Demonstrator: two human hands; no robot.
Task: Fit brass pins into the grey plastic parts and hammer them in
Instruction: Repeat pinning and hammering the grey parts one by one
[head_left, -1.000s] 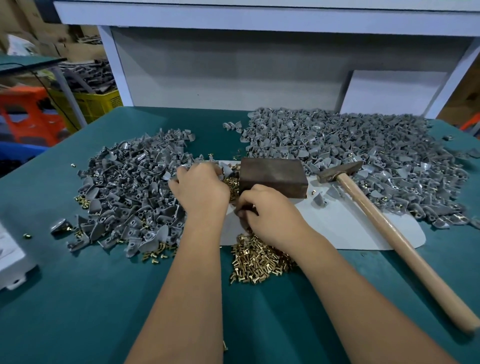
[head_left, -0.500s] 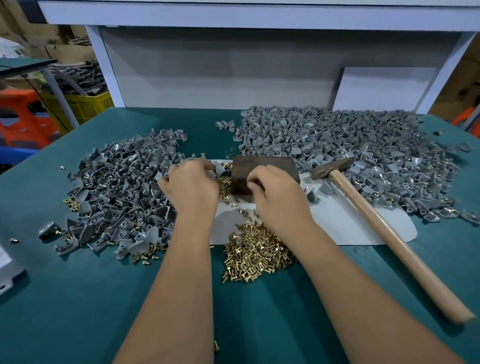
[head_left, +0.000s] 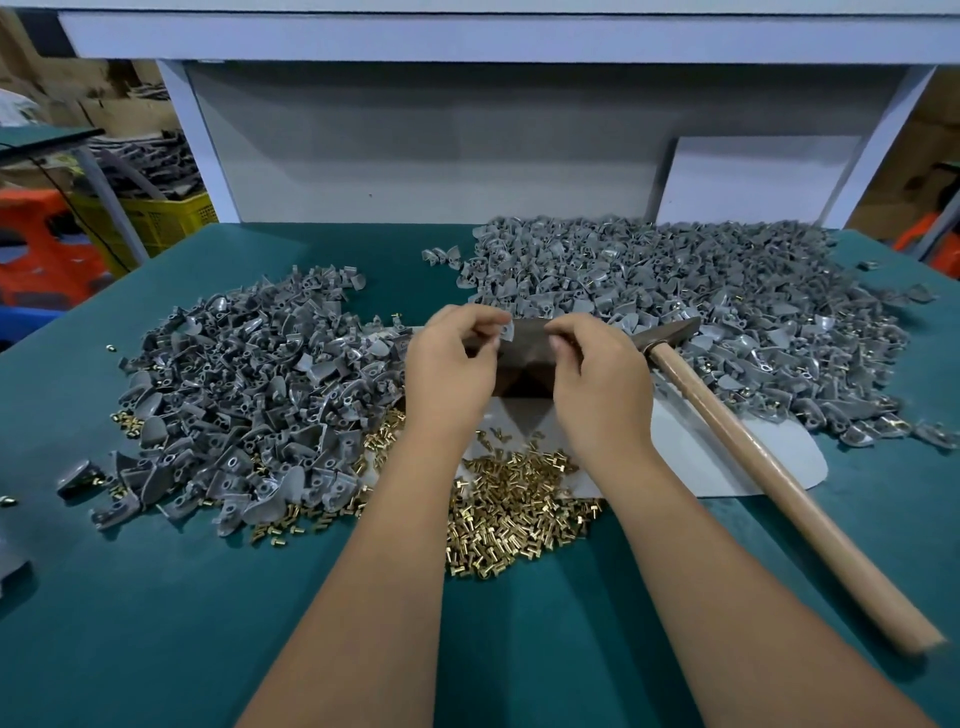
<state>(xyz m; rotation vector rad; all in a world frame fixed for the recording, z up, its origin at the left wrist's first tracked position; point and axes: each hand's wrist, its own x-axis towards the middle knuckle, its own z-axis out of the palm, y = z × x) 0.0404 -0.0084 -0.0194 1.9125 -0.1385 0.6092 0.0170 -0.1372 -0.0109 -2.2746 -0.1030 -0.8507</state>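
My left hand (head_left: 449, 364) pinches a small grey plastic part (head_left: 506, 330) above the dark metal block (head_left: 519, 371). Right beside it, my right hand (head_left: 597, 374) has its fingers curled; whether they hold a brass pin is hidden. A heap of brass pins (head_left: 514, 514) lies below both wrists. One pile of grey parts (head_left: 234, 395) lies on the left, a bigger pile (head_left: 701, 301) at the back right. The wooden-handled hammer (head_left: 769, 467) lies to the right, its head next to the block.
A white mat (head_left: 727, 457) lies under the block and hammer on the green table (head_left: 156, 623). A white frame and backboard (head_left: 441, 156) close the rear. Loose pins (head_left: 124, 418) dot the left pile's edge. A yellow crate (head_left: 161, 223) stands off-table at left.
Both hands have risen from the table to above the block and come together. My left hand now shows a grey part at its fingertips; my right hand left the pin heap.
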